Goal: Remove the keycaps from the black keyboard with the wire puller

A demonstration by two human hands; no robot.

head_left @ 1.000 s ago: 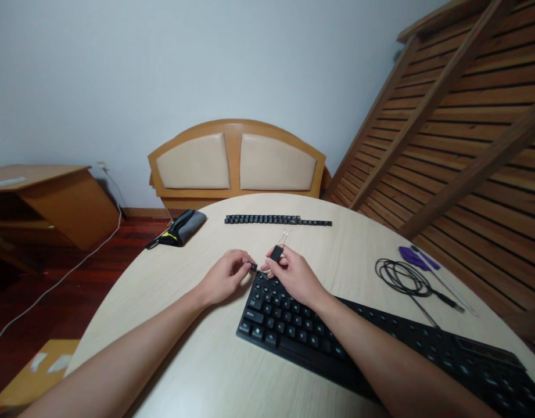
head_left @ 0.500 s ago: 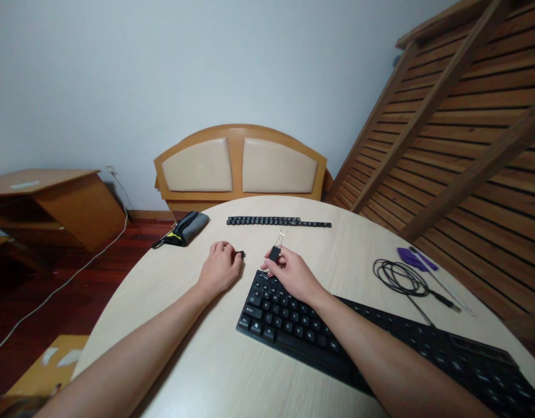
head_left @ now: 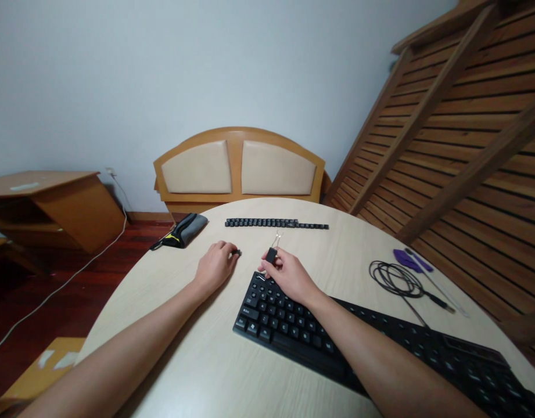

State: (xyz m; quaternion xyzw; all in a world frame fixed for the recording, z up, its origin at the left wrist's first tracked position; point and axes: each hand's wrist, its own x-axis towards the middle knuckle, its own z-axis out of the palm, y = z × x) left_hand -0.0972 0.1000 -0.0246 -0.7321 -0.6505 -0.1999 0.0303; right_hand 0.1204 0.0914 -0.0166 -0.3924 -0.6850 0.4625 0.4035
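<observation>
My left hand (head_left: pixel 214 269) rests on the table, its fingers pinched on a small black keycap (head_left: pixel 236 252). My right hand (head_left: pixel 288 274) grips a keycap puller (head_left: pixel 271 255) with a black handle, its thin wire prongs pointing up and away. Beneath my right hand and forearm lies a black keyboard (head_left: pixel 288 342), set at an angle. At its upper left corner, near my right fingers, keys are off and a light metallic bar shows. Beyond both hands stand rows of loose keycaps (head_left: pixel 261 223), lined up side by side.
A grey, black and yellow pouch (head_left: pixel 180 232) lies at the table's left edge. To the right are a coiled black cable (head_left: pixel 395 281), a purple cloth (head_left: pixel 406 259) and a thin stick-like tool (head_left: pixel 437 284). A wooden headboard (head_left: pixel 236 168) stands behind the round table (head_left: pixel 197 371).
My left hand has shifted slightly left with the keycap. My right hand keeps hold of the keycap puller; the whole view has moved a little.
</observation>
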